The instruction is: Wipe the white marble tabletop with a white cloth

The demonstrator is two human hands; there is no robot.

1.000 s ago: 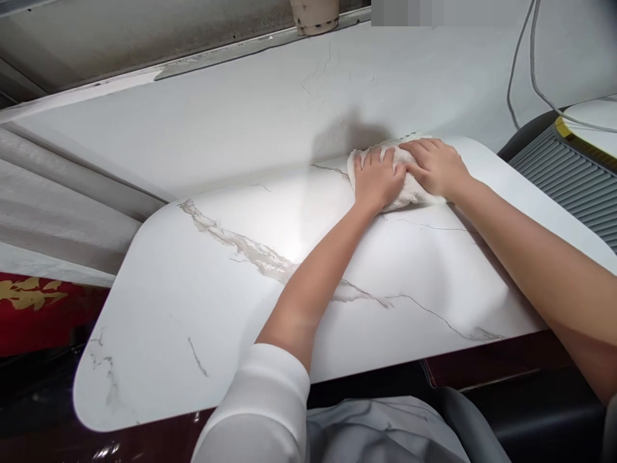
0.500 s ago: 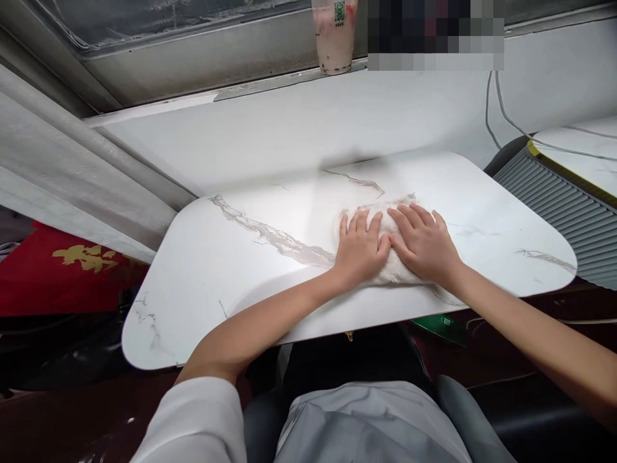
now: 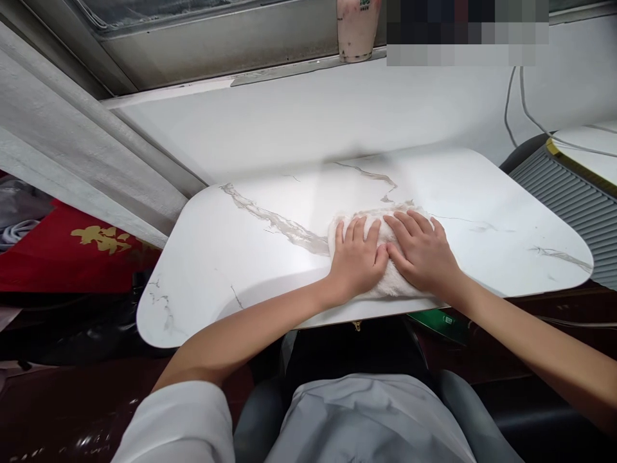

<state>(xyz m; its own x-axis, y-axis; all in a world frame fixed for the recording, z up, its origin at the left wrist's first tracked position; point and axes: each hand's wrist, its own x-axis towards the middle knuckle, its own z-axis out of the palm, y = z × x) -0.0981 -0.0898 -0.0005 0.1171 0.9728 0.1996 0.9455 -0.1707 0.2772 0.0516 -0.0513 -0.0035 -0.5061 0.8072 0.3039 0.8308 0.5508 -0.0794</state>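
A white, fluffy cloth (image 3: 398,283) lies on the marble-patterned white table (image 3: 270,270), close to its front edge. My left hand (image 3: 359,257) rests flat on the left part of the cloth with its fingers spread. On the right part lies my right hand (image 3: 421,251), palm down, its fingers also apart. The two thumbs meet or nearly meet at the middle. Both palms hide much of the cloth, and neither hand is closed around it.
On the window ledge behind the table stands a cup with a pink drink (image 3: 357,32). A red cloth with gold print (image 3: 101,244) is at the left beside a pale curtain (image 3: 72,122). Grey cables (image 3: 525,96) hang near a ridged grey panel (image 3: 569,193) at the right.
Both hands and the cloth have slid across the table toward its front edge. The camera view has shifted a little, so the table appears farther right.
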